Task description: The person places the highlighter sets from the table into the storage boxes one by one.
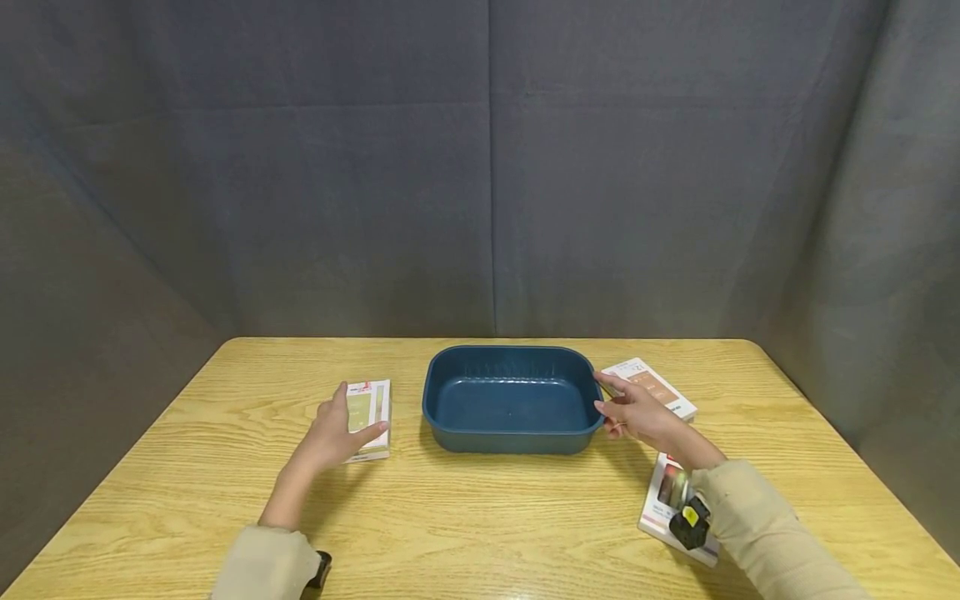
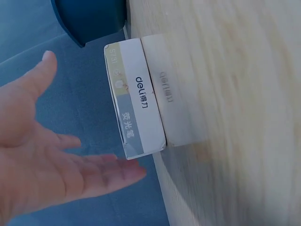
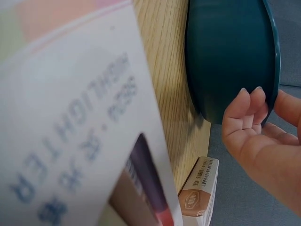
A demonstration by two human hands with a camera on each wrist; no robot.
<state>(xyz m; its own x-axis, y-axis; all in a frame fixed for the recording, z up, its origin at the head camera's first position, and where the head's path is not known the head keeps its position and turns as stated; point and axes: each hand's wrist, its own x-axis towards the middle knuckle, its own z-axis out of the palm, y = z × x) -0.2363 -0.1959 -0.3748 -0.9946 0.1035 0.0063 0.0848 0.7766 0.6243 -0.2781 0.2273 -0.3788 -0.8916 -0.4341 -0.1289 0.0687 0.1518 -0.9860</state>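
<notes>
A dark blue-green plastic bin (image 1: 510,442) stands in the middle of the table. My right hand (image 1: 641,415) holds its right end at the rim, with curled fingers against the outer wall in the right wrist view. To the left lies a white and yellow-green highlighter box (image 1: 382,404). Over that box reaches my left hand (image 1: 326,433), thumb and fingers spread around it; in the left wrist view the fingers are straight and a gap shows between the palm and the box (image 2: 141,99).
A white and brown box (image 1: 663,390) lies right of the bin, behind my right hand. Under my right forearm is another white highlighter box (image 1: 657,512), partly covered by the sleeve. Grey curtain (image 1: 495,183) hangs behind the wooden table (image 1: 480,525).
</notes>
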